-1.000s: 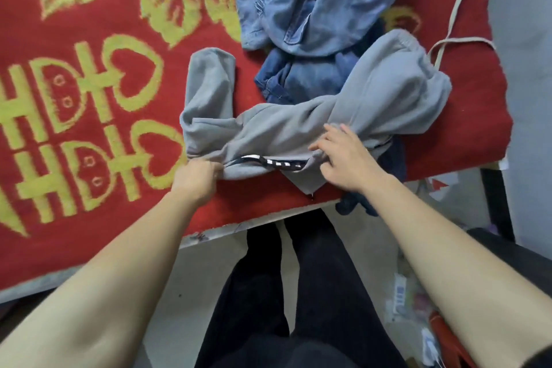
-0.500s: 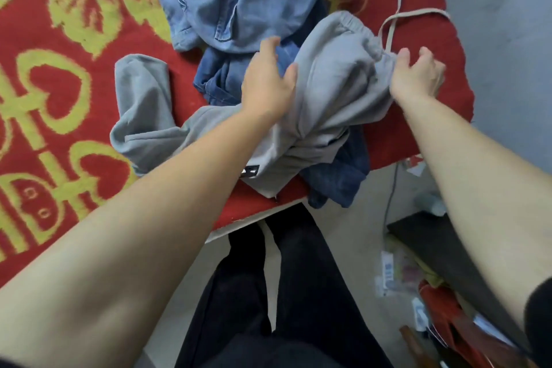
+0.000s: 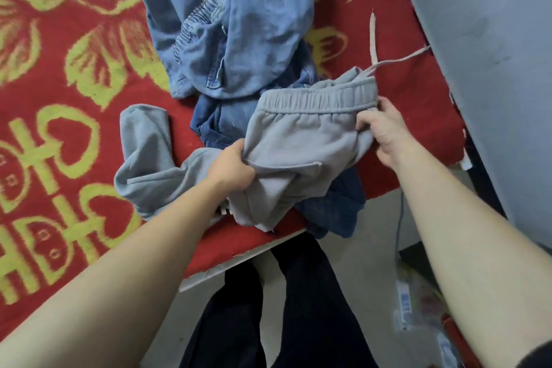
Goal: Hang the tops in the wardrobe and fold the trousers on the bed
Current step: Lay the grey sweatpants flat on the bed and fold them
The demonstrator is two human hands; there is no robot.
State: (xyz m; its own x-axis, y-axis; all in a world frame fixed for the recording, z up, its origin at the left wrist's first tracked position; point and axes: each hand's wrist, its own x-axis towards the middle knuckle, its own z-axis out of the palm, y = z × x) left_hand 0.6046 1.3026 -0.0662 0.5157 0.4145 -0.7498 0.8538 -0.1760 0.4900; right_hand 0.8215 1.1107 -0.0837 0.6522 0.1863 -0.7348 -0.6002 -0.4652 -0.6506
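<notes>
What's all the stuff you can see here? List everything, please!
grey sweatpants: 1, grey, on the blanket, front centre
drawstring: 1, pale, trailing from the waistband
light blue denim garment: 1, light blue, behind the sweatpants
dark blue jeans: 1, dark blue, under both
blanket: 1, red and yellow, under everything
wall: 1, grey, right
floor clutter: several, mixed, lower right, blurred
legs: 2, dark trousers, bottom centre
left hand: 1, gripping the sweatpants' left side
right hand: 1, gripping the waistband's end
</notes>
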